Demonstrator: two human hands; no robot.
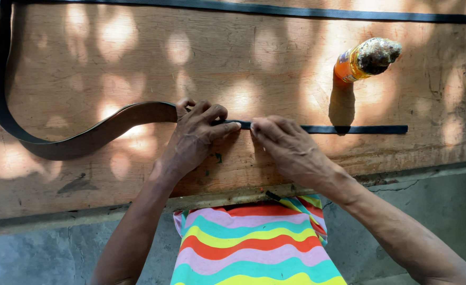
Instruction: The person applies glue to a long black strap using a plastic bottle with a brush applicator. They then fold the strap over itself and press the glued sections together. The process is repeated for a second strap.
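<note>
While both hands pinch it mid-frame, left hand (pixel 193 138) beside right hand (pixel 288 148), the black strap (pixel 85 140) looks light and bendy, easiest to hold flat near the fingertips.

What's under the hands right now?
The black strap runs beneath both the left hand and right hand, lying on the plywood board; the stretch beneath them is hidden.

Single head view, looking steeply down, close over wooden board (pixel 275 63)
</note>
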